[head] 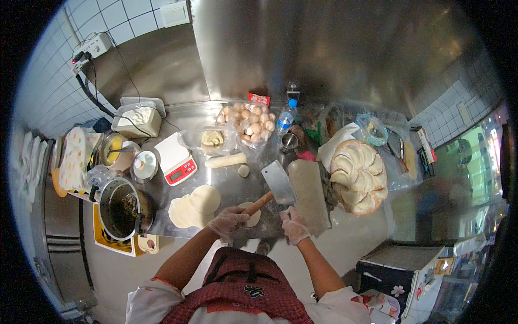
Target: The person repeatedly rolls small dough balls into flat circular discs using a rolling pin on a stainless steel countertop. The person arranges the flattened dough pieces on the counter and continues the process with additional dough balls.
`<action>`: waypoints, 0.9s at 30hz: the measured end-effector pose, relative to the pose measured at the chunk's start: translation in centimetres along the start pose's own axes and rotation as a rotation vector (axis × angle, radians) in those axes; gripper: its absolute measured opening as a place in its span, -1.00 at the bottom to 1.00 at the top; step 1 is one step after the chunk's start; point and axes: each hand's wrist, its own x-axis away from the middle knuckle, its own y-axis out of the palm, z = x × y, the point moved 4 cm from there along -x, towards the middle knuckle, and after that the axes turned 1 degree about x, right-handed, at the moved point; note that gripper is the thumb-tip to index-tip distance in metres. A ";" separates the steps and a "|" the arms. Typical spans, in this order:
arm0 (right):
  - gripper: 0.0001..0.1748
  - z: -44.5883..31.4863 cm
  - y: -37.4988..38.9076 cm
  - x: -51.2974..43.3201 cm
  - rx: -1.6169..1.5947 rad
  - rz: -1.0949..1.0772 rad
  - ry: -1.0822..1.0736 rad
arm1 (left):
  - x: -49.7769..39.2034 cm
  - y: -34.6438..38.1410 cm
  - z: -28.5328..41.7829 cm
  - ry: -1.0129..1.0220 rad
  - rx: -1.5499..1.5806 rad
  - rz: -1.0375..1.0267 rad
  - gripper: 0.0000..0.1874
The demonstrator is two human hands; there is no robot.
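My left hand [229, 222], in a clear plastic glove, grips a wooden rolling pin [259, 203] that slants over a small flat dough round [254, 219]. The pin's far end meets the lower left edge of a cleaver's steel blade [279, 181]. My gloved right hand [294, 225] is curled just below the blade; whether its fingers hold anything is unclear. Overlapping flat dough rounds [196, 206] lie left of my left hand. Farther back are a dough roll [225, 160] and a small dough piece [243, 171].
A steel pot of filling [106, 208] and a kitchen scale [176, 160] stand left. Bagged eggs [249, 123], a water bottle [285, 119] and a metal cup [289, 140] are behind. Right of the cleaver are a long pale board [309, 194] and a floured heap of shaped dough pieces [359, 174].
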 end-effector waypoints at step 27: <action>-0.54 0.9 -2.9 1.8 0.082 -0.062 -0.181 | 0.6 4.2 -4.1 0.123 0.369 -0.008 -0.68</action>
